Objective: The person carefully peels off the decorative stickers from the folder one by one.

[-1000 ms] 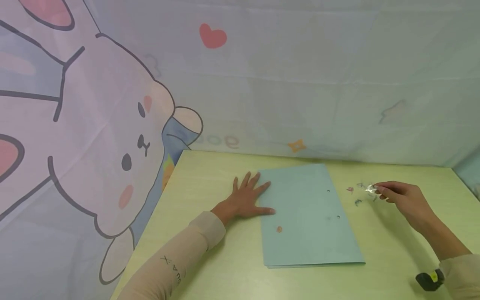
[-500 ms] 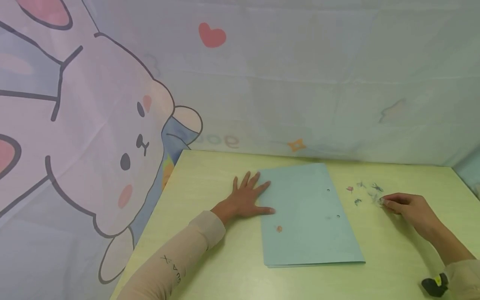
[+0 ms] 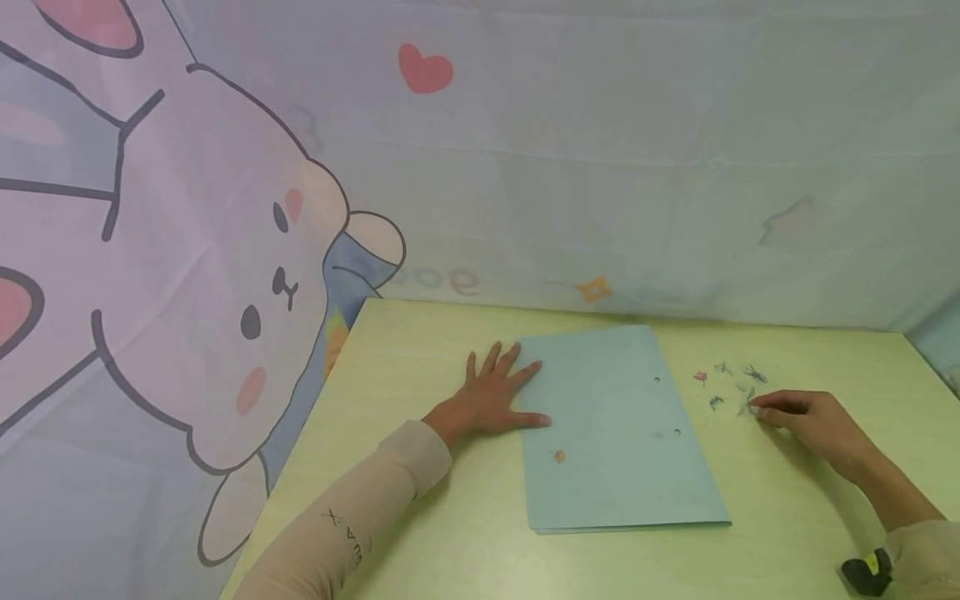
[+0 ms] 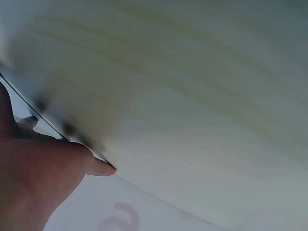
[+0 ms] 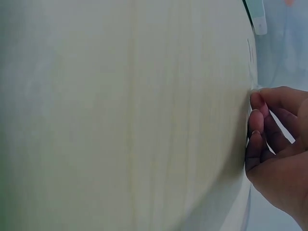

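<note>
In the head view my left hand (image 3: 491, 400) lies spread, its thumb and fingertips on the left part of a pale blue paper folder (image 3: 607, 392). My right hand (image 3: 813, 421) is low over the table to the right of the folder, thumb and forefinger pinching the edge of a small clear sticker (image 3: 747, 402) with a grey-blue print. Close beside it lie several more small stickers, among them a pink flower sticker (image 3: 700, 377) and a dark blue sticker (image 3: 754, 374). The right wrist view shows my pinching fingertips (image 5: 256, 96) at the tabletop, the sticker mostly hidden.
A small orange sticker (image 3: 558, 457) is on the folder's lower left, and two punched holes run near its right edge. The pale wooden table (image 3: 450, 533) meets a printed cloth (image 3: 525, 167) at the back. A black-and-yellow wrist device (image 3: 867, 572) sits by the right sleeve.
My right hand came down and toward me from the far stickers, then slightly left, and a clear sticker now lies under its fingertips. The dark blue sticker shows uncovered. Left hand and folder stay put.
</note>
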